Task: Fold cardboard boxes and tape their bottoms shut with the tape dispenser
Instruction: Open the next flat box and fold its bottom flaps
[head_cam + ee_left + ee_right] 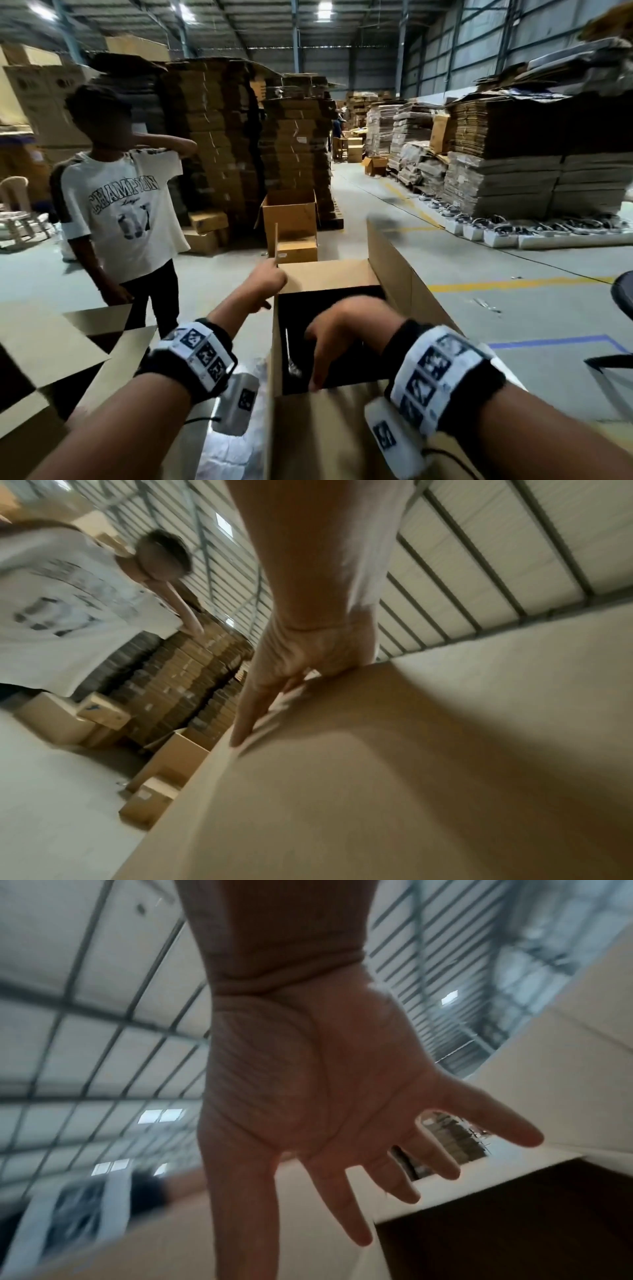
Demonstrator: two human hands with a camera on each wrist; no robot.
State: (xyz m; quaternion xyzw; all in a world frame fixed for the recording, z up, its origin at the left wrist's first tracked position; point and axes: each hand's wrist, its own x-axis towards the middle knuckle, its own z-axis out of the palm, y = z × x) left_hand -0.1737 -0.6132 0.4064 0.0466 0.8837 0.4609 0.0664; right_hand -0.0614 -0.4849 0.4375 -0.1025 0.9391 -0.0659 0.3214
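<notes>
Right hand point(308, 1091) splayed over brown cardboard box point(329, 431).

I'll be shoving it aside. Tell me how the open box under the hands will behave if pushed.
Probably light: the box looks mostly empty. Its upright flaps are thin cardboard, likely to flex before the body moves. It looks tall and narrow; a push at the rim, where the left hand grips, might tip it.

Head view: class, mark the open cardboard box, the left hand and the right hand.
cardboard box point(329, 274): head view, on its far flap.
left hand point(266, 281): head view, on its knuckles.
right hand point(349, 325): head view, on its back.
</notes>
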